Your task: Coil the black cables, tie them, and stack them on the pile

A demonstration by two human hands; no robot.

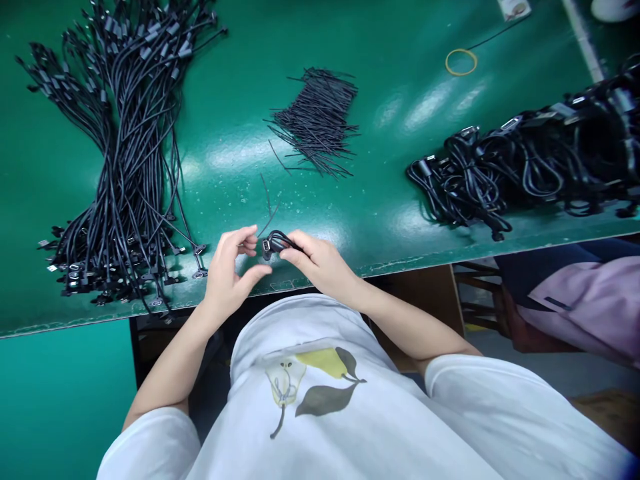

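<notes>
Near the front edge of the table, my right hand (325,263) pinches a folded black USB cable (280,241) between thumb and fingers. The cable's metal plug faces left, toward my other hand. My left hand (234,270) is just left of the cable, its thumb spread away from the curled fingers and nothing plainly gripped. A thin black tie (270,219) reaches close to those left fingertips; whether it touches them I cannot tell. Farther back lies a pile of cut black ties (317,123), with a few loose ones in front of it.
A big bundle of straight black cables (133,147) lies on the left of the green table (390,40). Along the right are several coiled, tied cables (530,153). A yellow ring (461,62) sits at the back right. Another person's pink garment (590,300) shows at the right.
</notes>
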